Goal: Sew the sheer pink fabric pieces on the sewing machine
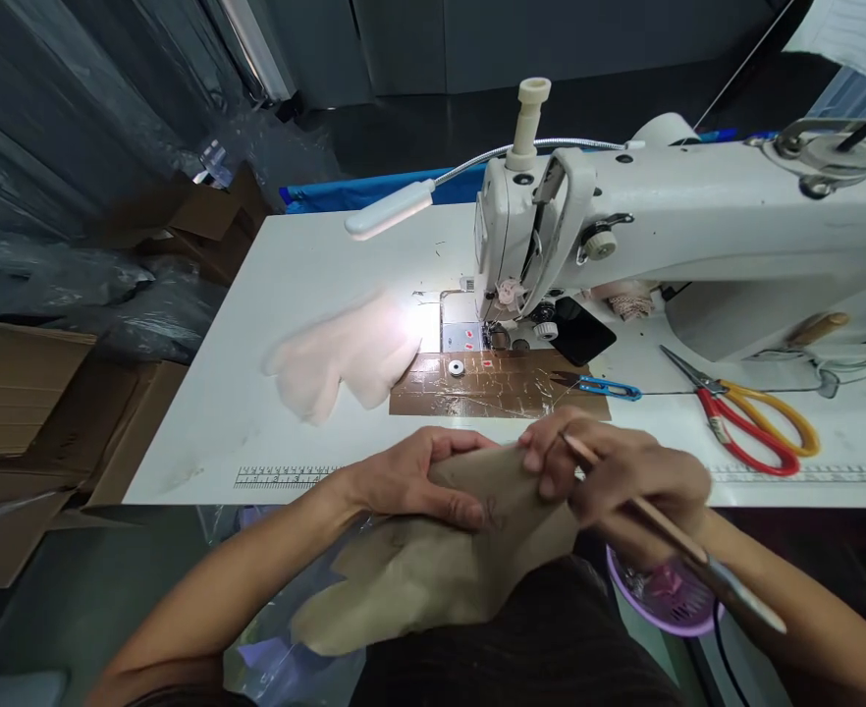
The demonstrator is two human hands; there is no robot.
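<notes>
My left hand [418, 481] is closed on a khaki, paw-shaped sewn piece [418, 570], its thumb lying on top and its fingers behind. The piece hangs over my lap, below the table's front edge. My right hand [631, 481] grips a slim wooden stick [665, 530] with a pale, greyish far end; its fingertips also pinch the piece's right edge. Motion blurs this hand a little. A pale pink, fluffy piece [345, 358] of similar outline lies on the table, left of the sewing machine's needle area.
A white sewing machine [624, 216] fills the table's right side, its lamp [390, 210] lit. Blue thread snips [602, 386], a white bobbin [456, 368] and red-and-yellow scissors [749, 412] lie before it. Cardboard boxes [27, 393] stand left; a purple basket [669, 599] sits below right.
</notes>
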